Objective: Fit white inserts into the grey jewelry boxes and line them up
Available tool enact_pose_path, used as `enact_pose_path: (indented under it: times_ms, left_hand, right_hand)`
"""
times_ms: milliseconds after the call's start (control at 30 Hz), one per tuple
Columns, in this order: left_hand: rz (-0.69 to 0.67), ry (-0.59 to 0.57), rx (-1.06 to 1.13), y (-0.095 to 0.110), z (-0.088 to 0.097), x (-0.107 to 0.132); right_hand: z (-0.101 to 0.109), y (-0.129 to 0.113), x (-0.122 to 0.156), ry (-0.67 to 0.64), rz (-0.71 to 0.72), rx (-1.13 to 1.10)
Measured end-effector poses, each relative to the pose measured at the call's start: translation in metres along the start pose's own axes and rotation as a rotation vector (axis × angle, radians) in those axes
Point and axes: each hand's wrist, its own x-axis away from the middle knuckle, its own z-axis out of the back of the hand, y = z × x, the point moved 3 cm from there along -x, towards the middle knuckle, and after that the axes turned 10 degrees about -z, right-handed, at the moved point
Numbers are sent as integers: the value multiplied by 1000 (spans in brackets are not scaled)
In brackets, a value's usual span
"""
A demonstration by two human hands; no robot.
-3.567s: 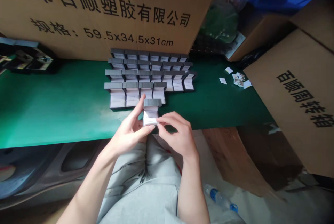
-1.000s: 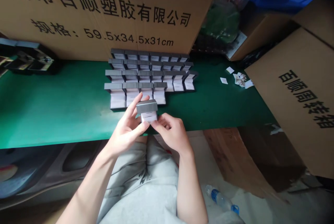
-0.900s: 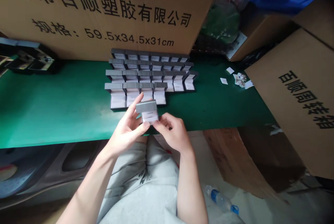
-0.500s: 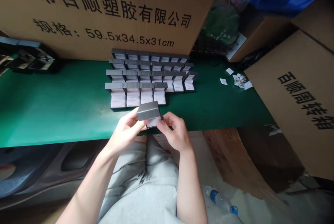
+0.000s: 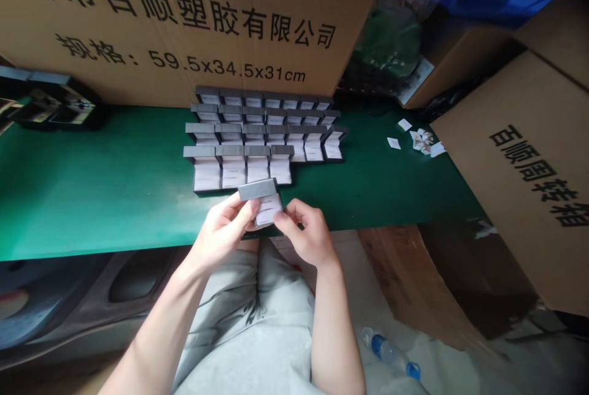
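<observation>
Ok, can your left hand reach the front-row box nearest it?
Probably yes. The left hand sits just below the front-row box, and nothing stands between them. But it is holding the grey box together with the right hand, so it would likely have to let go first.

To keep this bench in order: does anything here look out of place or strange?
Small white paper scraps lie loose on the green mat, right of the rows of open grey boxes, like stray litter. The front row is also shorter, only four boxes. The left hand and right hand hold one more box.
</observation>
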Motion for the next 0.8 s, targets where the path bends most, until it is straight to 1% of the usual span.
enact_pose_path:
  times_ms: [100, 233, 433, 567, 633, 800]
  left_hand:
    - [33, -10, 4, 2, -3, -1]
    - [54, 4, 35, 4, -5, -3]
    - [9, 40, 59, -1, -3, -1]
    - [3, 58, 43, 1, -3, -1]
    - [17, 50, 41, 4, -5, -2]
    - [54, -22, 51, 7, -8, -4]
  right_hand:
    - [0, 1, 0, -9, -3, -5]
    - [-1, 1, -1, 14, -4, 20]
    - [-2, 1, -1, 0, 4, 20]
    - [-1, 2, -1, -5, 7, 10]
    - [-1, 2, -1, 2, 12, 8]
    - [1, 3, 1, 41, 6, 8]
